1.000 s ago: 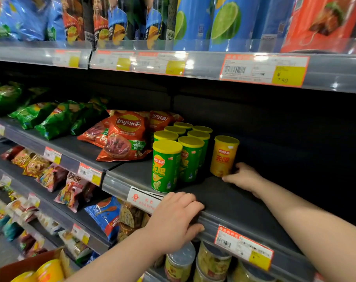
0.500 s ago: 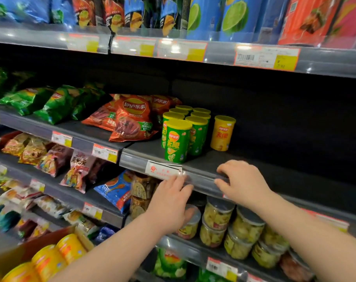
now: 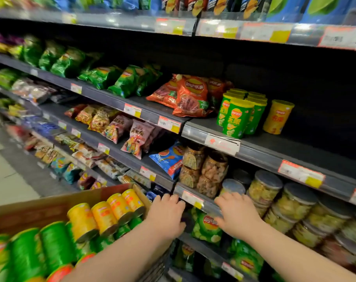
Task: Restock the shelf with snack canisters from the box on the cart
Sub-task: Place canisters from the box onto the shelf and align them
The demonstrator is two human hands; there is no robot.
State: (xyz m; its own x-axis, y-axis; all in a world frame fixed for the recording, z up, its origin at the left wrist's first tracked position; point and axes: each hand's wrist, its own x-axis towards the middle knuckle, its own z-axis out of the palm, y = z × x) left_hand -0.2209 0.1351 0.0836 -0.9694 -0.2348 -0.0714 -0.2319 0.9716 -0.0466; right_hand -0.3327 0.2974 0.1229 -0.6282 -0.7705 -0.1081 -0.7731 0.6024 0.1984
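A cardboard box (image 3: pixel 51 202) at the lower left holds several yellow canisters (image 3: pixel 103 216) and green canisters (image 3: pixel 55 247) lying on their sides. On the dark shelf (image 3: pixel 260 147) at the right, several green canisters (image 3: pixel 237 121) stand in a cluster with one yellow canister (image 3: pixel 278 117) beside them. My left hand (image 3: pixel 167 214) hangs just right of the box, fingers relaxed, holding nothing. My right hand (image 3: pixel 237 214) is beside it in front of a lower shelf edge, fingers spread, empty too.
Red chip bags (image 3: pixel 191 96) lie left of the standing canisters, green bags (image 3: pixel 130 80) further left. Clear snack jars (image 3: pixel 264 188) fill the shelf below. To the right of the yellow canister the shelf is dark and bare. Aisle floor (image 3: pixel 6 176) shows at the left.
Both hands have left the canister shelf and dropped down toward the box. The view has tilted down and left, bringing the box of canisters into sight.
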